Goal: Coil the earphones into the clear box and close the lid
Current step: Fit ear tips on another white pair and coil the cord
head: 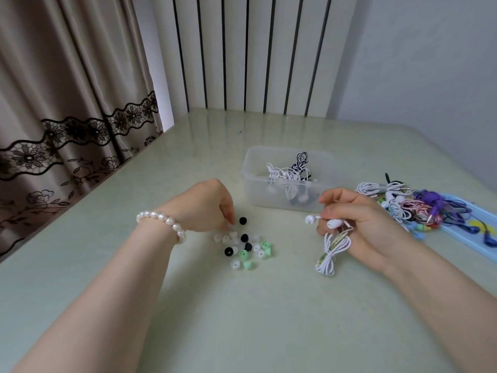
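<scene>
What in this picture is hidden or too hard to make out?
- Head view: whether the left hand has pinched an ear tip; its fingers cover the spot.
- Earphones in the clear box: cloudy walls blur the lower coils.
- Blue tray: cut off by the right edge.
- No lid is visible.

There is only one view, from a camera on the person's head. It looks forward and down, quite near, over the pale table [269, 319]. Both forearms enter from the bottom edge. The wide lens bends the table edges, and the curtain [67, 103] and wall [430, 63] fill the top.
</scene>
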`<state>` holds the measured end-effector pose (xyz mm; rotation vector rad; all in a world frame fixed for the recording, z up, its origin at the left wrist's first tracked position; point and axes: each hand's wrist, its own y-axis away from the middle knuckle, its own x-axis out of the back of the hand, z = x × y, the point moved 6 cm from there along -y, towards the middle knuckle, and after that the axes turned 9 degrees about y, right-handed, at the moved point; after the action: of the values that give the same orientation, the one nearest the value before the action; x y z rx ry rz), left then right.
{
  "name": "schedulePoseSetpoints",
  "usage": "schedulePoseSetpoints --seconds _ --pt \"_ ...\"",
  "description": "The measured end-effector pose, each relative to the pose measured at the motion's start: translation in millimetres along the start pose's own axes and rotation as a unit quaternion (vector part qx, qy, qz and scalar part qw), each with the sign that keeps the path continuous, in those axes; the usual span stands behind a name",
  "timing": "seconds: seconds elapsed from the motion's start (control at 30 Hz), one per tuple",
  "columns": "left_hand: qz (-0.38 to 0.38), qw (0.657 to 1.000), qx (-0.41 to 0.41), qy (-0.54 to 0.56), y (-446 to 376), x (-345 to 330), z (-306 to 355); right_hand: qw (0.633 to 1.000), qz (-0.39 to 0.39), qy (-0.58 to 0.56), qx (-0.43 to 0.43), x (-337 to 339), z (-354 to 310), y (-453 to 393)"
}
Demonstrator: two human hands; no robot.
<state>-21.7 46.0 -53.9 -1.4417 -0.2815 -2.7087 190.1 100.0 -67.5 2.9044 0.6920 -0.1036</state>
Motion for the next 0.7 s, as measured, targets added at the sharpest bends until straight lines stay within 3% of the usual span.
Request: schedulePoseSetpoints --seconds 0.07,0.13,0.2,0.27,0.47,0.7 --pt "0.049 0.997 -0.016 0.064 -0.2 8.4 4.4 1.0 0.0 -0.012 -0.002 -0.3 -0.1 0.4" --pt "0.097 0.968 -0.027 0.229 2.3 12.5 12.2 1.0 0.0 -0.016 0.001 -0.3 0.0 -0.1" --pt "0.083 0.915 -0.032 0.394 6.5 1.4 26.3 1.0 -0.008 -0.017 0.012 -2.2 -0.9 -0.1" --pt "0.04 0.876 -0.026 0.48 8.8 -20.1 41.9 0.999 -0.024 -0.017 0.025 -5.3 -2.6 -0.2" --pt "-0.046 0.78 -0.011 0.623 10.1 -56.2 58.6 0.997 -0.058 0.016 0.054 -11.3 -4.1 1.0" --pt "-0.01 0.78 -0.033 0.624 7.0 -57.6 59.8 0.993 -0.036 0.083 0.07 -12.4 -4.6 1.8"
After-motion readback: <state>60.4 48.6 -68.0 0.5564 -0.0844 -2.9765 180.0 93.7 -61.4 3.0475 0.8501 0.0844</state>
